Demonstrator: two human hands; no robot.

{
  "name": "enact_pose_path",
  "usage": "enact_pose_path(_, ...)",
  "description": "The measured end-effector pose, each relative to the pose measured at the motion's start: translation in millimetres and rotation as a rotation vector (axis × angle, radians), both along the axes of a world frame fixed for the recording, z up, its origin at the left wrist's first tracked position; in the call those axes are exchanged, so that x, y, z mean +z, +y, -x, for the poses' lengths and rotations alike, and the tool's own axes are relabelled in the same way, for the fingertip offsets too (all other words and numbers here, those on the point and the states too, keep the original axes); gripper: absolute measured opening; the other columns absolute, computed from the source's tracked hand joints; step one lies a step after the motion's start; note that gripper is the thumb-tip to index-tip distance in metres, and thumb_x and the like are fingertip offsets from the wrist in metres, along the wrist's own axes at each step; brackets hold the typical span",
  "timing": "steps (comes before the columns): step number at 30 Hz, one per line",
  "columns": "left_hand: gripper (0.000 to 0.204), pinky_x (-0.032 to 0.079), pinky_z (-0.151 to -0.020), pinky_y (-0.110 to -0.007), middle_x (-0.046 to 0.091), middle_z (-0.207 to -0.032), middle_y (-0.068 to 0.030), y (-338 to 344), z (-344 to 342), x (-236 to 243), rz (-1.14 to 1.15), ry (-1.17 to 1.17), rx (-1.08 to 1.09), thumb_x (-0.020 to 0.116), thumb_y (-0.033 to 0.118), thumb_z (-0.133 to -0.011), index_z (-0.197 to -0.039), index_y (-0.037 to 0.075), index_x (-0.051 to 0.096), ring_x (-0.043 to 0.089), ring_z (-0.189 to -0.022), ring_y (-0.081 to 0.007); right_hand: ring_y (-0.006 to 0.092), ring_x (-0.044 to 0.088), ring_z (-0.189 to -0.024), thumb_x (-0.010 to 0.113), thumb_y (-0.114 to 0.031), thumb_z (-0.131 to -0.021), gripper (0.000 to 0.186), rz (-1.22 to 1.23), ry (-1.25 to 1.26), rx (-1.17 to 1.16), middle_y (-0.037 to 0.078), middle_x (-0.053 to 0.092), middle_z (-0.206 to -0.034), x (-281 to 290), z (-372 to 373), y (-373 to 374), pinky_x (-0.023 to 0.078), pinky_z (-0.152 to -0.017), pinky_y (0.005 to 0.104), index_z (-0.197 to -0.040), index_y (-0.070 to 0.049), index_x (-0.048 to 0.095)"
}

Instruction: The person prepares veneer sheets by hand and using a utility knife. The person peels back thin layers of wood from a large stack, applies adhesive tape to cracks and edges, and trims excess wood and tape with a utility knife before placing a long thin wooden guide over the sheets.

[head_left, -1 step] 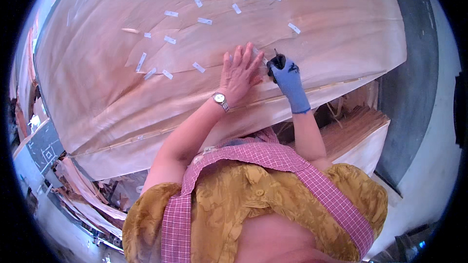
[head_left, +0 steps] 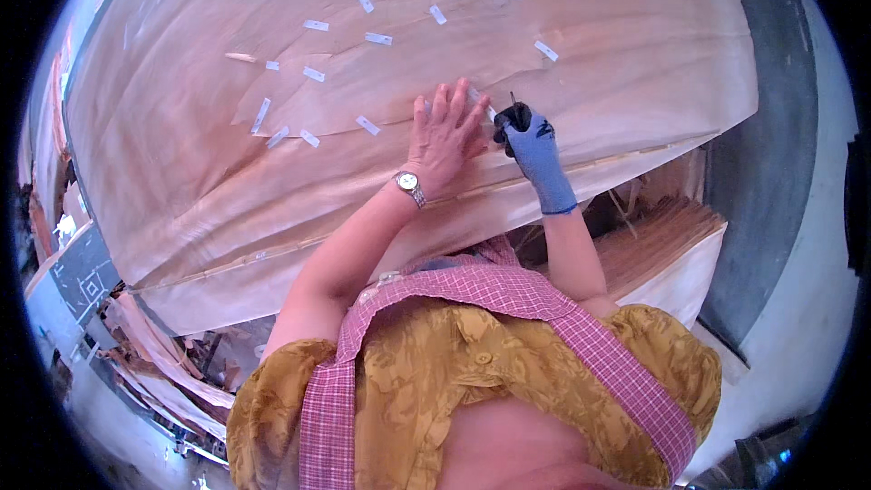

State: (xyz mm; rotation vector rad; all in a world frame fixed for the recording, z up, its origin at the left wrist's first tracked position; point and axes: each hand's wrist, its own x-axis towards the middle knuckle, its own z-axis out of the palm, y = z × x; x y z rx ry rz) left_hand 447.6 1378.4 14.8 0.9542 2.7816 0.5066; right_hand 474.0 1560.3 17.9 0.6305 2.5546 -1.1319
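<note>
My bare left hand [head_left: 441, 138] lies flat with fingers spread on a large, pinkish-tan wood veneer sheet [head_left: 227, 209]. A watch [head_left: 407, 181] is on that wrist. Just right of its fingertips, my right hand [head_left: 531, 145], in a blue glove with black fingers, is closed round a thin dark tool [head_left: 513, 97]. Only the tool's narrow end shows; its kind is hidden. Between the two hands lies a white tape strip [head_left: 491, 114], partly covered by my left fingers. Several more strips, such as one white tape piece [head_left: 367, 125], are scattered over the veneer.
Toward me, a raised seam runs along the sheet's near edge [head_left: 363, 240]. Under its right corner is a stack of brown veneer [head_left: 667, 240]. A dark grey band [head_left: 758, 154] borders the right side. More veneer stacks [head_left: 150, 345] and a grey board [head_left: 86, 268] stand at lower left.
The hands and tool hold nearly the same place; my right hand has shifted very slightly left.
</note>
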Motion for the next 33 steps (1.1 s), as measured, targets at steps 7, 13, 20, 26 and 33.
enact_pose_path(7, 0.074, 0.023, -0.106, -0.055, 0.031, -0.153, -0.0107, 8.2, 3.3, 7.4, 0.078, 0.003, 0.040, 0.065, 0.046, -0.082, -0.147, 0.025, 0.037, 0.033, -0.135, -0.0318, 0.0372, 0.064, -0.067, 0.059, -0.030, -0.093, 0.027, -0.372, 0.306, 0.305, 0.021, 0.065, -0.077, -2.4, 47.9, 58.3, 0.050, -0.058, 0.0475, -0.102, -0.006, 0.053)
enact_pose_path(13, 0.077, 0.032, -0.101, -0.043, 0.043, -0.142, -0.0113, 55.4, 78.1, 23.0, -0.090, 0.072, 0.074, 0.064, 0.045, -0.082, -0.144, 0.008, 0.039, 0.041, -0.127, -0.0256, 0.0319, 0.068, -0.085, 0.071, -0.040, -0.084, 0.040, -0.245, 0.263, 0.475, 0.016, 0.070, -0.092, 20.5, 178.1, 69.1, 0.052, -0.073, 0.0419, -0.099, -0.004, 0.063)
enact_pose_path(20, 0.072, 0.034, -0.102, -0.042, 0.046, -0.139, -0.0121, 75.5, 107.0, -0.2, -0.052, 0.090, 0.146, 0.061, 0.050, -0.083, -0.135, 0.001, 0.049, 0.043, -0.125, -0.0278, 0.0335, 0.066, -0.095, 0.076, -0.050, -0.071, 0.061, -0.344, 0.087, 0.294, 0.016, 0.069, -0.104, 6.8, 198.8, 104.4, 0.052, -0.082, 0.0397, -0.110, -0.004, 0.065)
enact_pose_path(26, 0.057, 0.036, -0.103, -0.046, 0.046, -0.139, -0.0137, -2.9, 78.7, 17.9, -0.260, 0.141, 0.216, 0.062, 0.041, -0.086, -0.132, 0.009, 0.052, 0.045, -0.123, -0.0321, 0.0247, 0.067, -0.094, 0.075, -0.044, -0.076, 0.054, -0.142, 0.144, 0.361, 0.013, 0.071, -0.105, 12.5, 190.0, 70.3, 0.051, -0.084, 0.0353, -0.114, -0.008, 0.068)
enact_pose_path(33, 0.051, 0.036, -0.102, -0.047, 0.047, -0.137, -0.0144, -238.1, -132.0, 53.0, -0.393, 0.177, 0.511, 0.068, 0.020, -0.082, -0.130, 0.012, 0.053, 0.047, -0.121, -0.0325, 0.0279, 0.063, -0.109, 0.069, -0.026, -0.084, 0.058, -0.476, 0.466, 0.170, 0.018, 0.064, -0.121, 2.9, 137.2, 52.5, 0.049, -0.090, 0.0364, -0.134, -0.004, 0.051)
